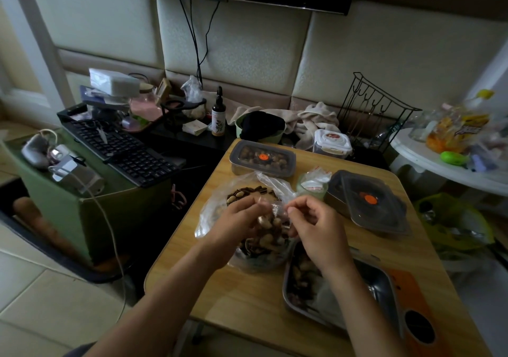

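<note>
My left hand and right hand both pinch the top of the thin clear plastic bag of brown nuts. The bag stands on the light wooden worktop, just beside the rectangular steel tray. I judge the film limp and slippery and the load loose, so the bunched neck is the best hold.

On the wooden table lie a plastic bag of nuts, a closed box at the far edge, a second box to its right, and a steel tray.
</note>
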Demonstrator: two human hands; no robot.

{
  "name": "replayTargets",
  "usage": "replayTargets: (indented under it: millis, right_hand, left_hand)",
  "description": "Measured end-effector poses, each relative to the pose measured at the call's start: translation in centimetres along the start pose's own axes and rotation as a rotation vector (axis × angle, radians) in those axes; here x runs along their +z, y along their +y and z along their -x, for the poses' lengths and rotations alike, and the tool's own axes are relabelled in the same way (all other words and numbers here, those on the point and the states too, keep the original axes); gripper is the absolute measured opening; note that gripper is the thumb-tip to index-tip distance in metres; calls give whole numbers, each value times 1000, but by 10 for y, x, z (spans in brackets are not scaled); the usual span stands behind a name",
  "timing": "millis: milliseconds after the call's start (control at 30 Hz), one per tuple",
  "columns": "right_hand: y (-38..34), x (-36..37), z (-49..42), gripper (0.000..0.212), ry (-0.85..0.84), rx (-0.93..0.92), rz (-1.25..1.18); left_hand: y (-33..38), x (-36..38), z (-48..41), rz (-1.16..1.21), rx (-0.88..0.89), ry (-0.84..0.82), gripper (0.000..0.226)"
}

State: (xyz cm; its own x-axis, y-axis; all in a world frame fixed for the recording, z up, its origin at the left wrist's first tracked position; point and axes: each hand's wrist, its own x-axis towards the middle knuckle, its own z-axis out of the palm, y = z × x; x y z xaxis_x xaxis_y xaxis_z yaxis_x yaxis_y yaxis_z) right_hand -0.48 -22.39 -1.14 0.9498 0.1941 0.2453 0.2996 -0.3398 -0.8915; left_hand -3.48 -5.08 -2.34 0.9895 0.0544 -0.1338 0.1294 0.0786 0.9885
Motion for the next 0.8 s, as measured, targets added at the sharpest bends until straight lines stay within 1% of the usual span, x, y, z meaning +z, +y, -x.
replayTargets:
  millis: [133,167,267,400,600,700,800]
  right_hand:
    - [-4,5,3,13,23,51,-99]
    - [-3,6,3,14,25,60,-106]
    - [-3,4,2,14,23,75,-110]
    - [-5,3,2,11,21,111,-169]
    - [0,6,1,5,-46,208,-272]
    - [3,6,1,9,-72,198,-257]
    - [1,4,2,9,-56,168,-250]
  left_hand:
    - [2,6,5,19,-20,-94,45]
    - [4,8,6,30,-11,-107,44]
    - [5,10,9,97,-8,-92,28]
    - [5,7,7,118,-42,-22,23]
    - [4,8,7,165,-20,11,14]
    - [5,8,7,166,-27,25,17]
    - [5,10,7,176,-44,10,21]
